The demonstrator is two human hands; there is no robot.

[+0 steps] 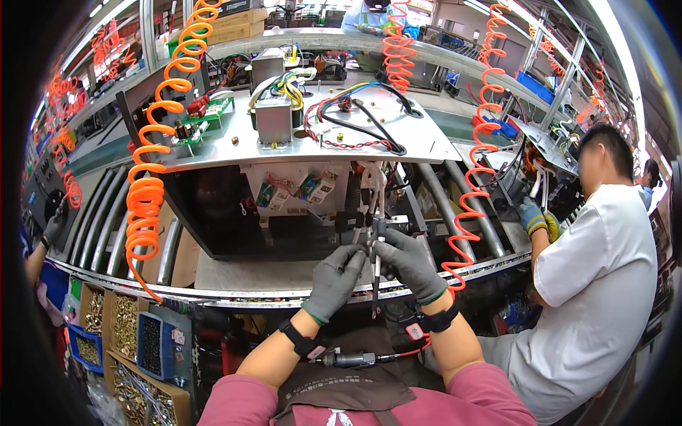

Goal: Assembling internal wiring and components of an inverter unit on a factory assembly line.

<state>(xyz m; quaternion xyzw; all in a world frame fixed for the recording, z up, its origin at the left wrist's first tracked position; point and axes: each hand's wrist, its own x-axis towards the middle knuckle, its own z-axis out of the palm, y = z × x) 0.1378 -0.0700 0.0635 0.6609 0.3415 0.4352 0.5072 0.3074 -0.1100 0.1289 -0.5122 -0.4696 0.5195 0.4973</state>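
White and black-sleeved cables (380, 206) hang down from the opened electrical unit in front of me. My right hand (410, 266), in a grey glove, is closed around one of them, and its dark lower end (376, 295) sticks out below the fingers. Beside it my left hand (334, 282), gloved alike, has thumb and forefinger pinched together close to the cable; what lies between the fingertips is hidden. Above both hands sits the unit's light metal panel (426, 142), which carries a transformer (275, 121) and bundled wires. Its black housing (220, 206) stands beneath on the line.
Orange coiled hoses (143, 213) hang to either side. A pneumatic screwdriver (349, 359) lies across my lap. Rollers (99, 213) run along the line. Blue bins (153, 344) and cardboard boxes of screws stand at lower left. A co-worker (597, 284) works at right.
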